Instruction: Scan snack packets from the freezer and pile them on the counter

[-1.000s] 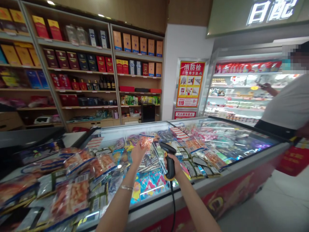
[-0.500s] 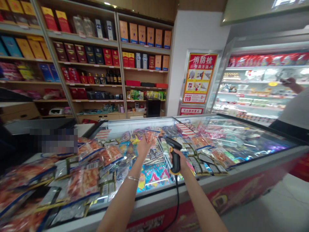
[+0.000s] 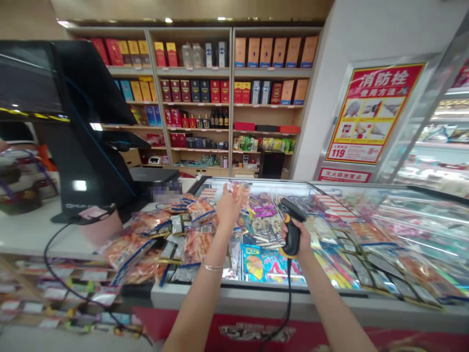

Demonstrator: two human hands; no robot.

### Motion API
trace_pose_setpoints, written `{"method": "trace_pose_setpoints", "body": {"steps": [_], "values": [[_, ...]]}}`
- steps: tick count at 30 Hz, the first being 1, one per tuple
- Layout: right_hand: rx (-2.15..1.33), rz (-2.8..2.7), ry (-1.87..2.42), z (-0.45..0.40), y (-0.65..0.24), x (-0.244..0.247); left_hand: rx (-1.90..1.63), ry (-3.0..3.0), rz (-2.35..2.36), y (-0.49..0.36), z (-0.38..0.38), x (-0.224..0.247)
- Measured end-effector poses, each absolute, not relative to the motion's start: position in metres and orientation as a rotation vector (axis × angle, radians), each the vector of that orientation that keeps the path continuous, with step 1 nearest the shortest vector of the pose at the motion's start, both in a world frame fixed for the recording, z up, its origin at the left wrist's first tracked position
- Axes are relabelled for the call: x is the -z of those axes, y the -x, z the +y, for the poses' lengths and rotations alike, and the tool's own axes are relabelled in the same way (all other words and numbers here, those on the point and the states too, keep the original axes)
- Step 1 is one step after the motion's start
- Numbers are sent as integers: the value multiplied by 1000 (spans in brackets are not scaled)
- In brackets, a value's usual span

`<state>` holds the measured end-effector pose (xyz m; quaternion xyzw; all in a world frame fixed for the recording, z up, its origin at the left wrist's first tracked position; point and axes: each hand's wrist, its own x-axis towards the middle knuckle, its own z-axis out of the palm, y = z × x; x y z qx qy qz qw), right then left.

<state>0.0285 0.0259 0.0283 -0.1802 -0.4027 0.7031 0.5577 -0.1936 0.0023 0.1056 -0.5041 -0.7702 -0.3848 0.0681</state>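
My left hand (image 3: 227, 208) grips a clear packet of orange snack food (image 3: 241, 192) by its left side, above the glass top of the freezer. My right hand (image 3: 302, 236) is wrapped round the handle of a black and yellow barcode scanner (image 3: 292, 237), whose head tilts up and to the left. A black cable hangs from the scanner's handle. Left of my left arm, similar packets (image 3: 198, 244) lie in a heap on the freezer's edge. More packets (image 3: 373, 232) lie on the glass to the right of my right hand.
A black checkout screen on a stand (image 3: 95, 132) rises at the left, behind a pink container (image 3: 100, 225) on the counter (image 3: 14, 234). Shelves of boxed goods (image 3: 234, 71) line the back wall. A red poster (image 3: 373, 115) hangs at the right. A basket (image 3: 22, 186) stands far left.
The view has swung left, bringing the checkout screen in and taking the person at the right out of frame. My left hand still has the packet and my right hand the scanner.
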Motion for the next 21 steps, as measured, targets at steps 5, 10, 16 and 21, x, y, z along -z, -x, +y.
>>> {"method": "trace_pose_setpoints", "body": {"steps": [5,10,16,21], "values": [[-1791,-1011,373,46,42,-28,964,1240,-2218,260,8,-102],[-1932,-1004,342,60,80,-2,756,1323,-2350,281,12,-70],[-2007,-976,340,71,80,22,648,1389,-2388,277,12,-56],[-2016,-1013,321,75,80,27,640,1365,-2383,277,13,-57]]}}
